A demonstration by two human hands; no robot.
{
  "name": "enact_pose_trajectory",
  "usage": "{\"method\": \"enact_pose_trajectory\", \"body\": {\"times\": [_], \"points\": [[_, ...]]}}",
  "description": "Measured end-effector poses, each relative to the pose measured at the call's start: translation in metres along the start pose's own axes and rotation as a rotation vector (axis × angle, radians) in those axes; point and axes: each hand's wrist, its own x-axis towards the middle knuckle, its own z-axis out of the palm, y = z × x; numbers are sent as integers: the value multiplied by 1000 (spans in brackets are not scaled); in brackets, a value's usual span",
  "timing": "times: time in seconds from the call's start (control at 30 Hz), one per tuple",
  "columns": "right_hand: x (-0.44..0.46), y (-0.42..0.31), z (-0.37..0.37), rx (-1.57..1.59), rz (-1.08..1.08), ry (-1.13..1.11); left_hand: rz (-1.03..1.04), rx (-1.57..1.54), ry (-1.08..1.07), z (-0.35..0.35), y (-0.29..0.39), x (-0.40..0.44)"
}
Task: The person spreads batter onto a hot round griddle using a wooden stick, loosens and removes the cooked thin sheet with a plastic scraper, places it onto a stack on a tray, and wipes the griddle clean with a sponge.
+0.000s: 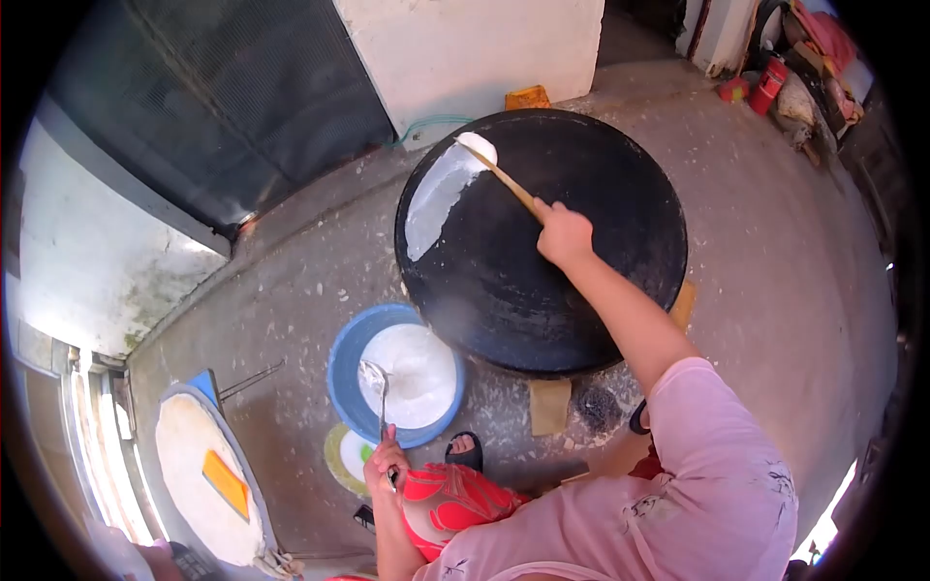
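Observation:
My right hand (564,234) is closed around the handle of a wooden spreader (515,191). The spreader's far end meets white batter (433,205) near the upper left edge of a large round black griddle (572,300), where the batter lies in a curved streak. Lower down, my left hand (386,463) grips the handle of a metal ladle (384,395). The ladle's bowl is over a blue basin (341,387) of white batter (426,382); whether it touches the batter I cannot tell.
Left of me, a round board (184,445) with a pale cover carries an orange-yellow object (225,482). A green-rimmed container (339,467) sits beside the basin. A red cylinder (768,87) stands among clutter at the upper right. White walls (475,58) border the floor.

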Motion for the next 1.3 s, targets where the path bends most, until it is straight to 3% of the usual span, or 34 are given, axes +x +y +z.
{"method": "enact_pose_trajectory", "body": {"times": [0.03, 0.1, 0.17, 0.27, 0.4, 0.5, 0.57, 0.7, 0.73, 0.77, 0.83, 0.87, 0.97, 1.07, 1.1, 1.17, 1.27, 1.3], "points": [[-9, -3, 3, 87, 76, -6, -13, -19, -5, -1, 2, 0], [-38, -10, 26, 244, -25, 69, -38, -40, -14, 0, 1, 5], [-43, -16, 6, 52, -161, -59, 13, -6, 32, 1, 1, 5], [-3, 26, -2, -199, -10, 47, -11, -17, 41, -3, 3, 4], [-20, -6, -7, 196, 212, -40, -22, -27, 36, -1, 6, 7], [-19, -30, 4, -7, -104, -31, 11, 24, 55, -1, 5, 10], [13, -7, 1, -238, 36, 20, -8, 21, 57, -2, 4, 9], [-7, 14, -17, 55, 243, -52, -48, 5, 53, -1, 10, 8], [-28, 6, -13, 116, 234, -26, -57, 5, 49, -4, 13, 10], [-49, 1, 0, 144, 93, 33, -66, 11, 36, -7, 17, 13], [-56, -4, -3, 30, -102, -67, -72, 22, 27, -4, 13, 17], [-42, 7, -7, -99, -99, -3, -49, 25, 53, -3, 12, 15], [-8, 58, -18, -179, 135, -13, -39, 19, 90, -1, 9, 6], [-27, 24, -33, 32, 317, -63, -69, 21, 69, -4, 18, 12], [-32, 6, -31, 76, 310, -60, -65, 32, 57, -7, 20, 15], [-22, -7, -12, 18, 23, -30, -20, 51, 92, -4, 14, 13], [21, 30, -8, -305, 136, 53, -28, 89, 85, -8, 16, 12], [20, 47, -13, -217, 156, 39, -49, 68, 69, -9, 18, 11]]}}
